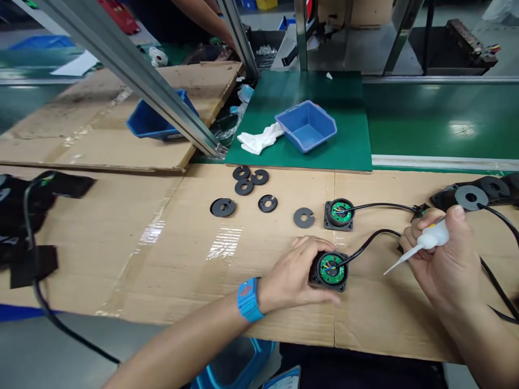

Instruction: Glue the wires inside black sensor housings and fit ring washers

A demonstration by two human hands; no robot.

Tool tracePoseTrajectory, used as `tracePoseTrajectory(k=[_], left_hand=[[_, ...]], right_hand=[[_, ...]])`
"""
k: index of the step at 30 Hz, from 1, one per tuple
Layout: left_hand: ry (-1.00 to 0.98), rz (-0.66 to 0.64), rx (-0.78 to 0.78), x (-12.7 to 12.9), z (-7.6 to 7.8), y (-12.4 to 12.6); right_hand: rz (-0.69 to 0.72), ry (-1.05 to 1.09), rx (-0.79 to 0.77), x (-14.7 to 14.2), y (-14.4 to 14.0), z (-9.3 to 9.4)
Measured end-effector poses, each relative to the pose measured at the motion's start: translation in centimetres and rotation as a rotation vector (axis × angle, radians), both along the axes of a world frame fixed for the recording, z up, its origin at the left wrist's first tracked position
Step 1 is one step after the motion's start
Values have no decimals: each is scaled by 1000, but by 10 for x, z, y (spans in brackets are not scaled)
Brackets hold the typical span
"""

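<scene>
While the left hand point(294, 276) grasps the nearer black housing point(331, 272) around its left side, the right hand point(444, 259) clasps a white dropper bottle point(433, 236) to the housing's right, apart from it.

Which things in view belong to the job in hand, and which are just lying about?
Likely part of the job:
white plastic squeeze bottle, in the right hand's fingers
square black housing with green circuit board, in the left hand's fingers
second such housing
flat black slotted rings

Apparently just lying about:
crumpled white cloth
blue plastic bin beside it
</scene>
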State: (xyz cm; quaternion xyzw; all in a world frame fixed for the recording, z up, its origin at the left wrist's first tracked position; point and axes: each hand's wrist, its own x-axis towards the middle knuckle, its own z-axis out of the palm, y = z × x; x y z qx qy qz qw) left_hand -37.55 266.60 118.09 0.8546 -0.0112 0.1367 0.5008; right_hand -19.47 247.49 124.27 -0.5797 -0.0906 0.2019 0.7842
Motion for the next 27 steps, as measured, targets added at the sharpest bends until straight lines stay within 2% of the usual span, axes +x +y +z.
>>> tracePoseTrajectory(k=[2,7,10,18,27], left_hand=[[65,-12,-34,0,3,-7],[147,-160,-381,1,12,-11],[144,-194,-489,0,11,-11],[154,-190,-487,1,9,-12],[157,-194,-501,1,8,-11]], right_hand=[[20,-48,-7,-5,5,0],[41,-227,-40,-21,17,-5],[84,-397,-58,-31,17,-11],[224,-726,-85,-41,12,-12],[233,-857,-134,-42,14,-11]])
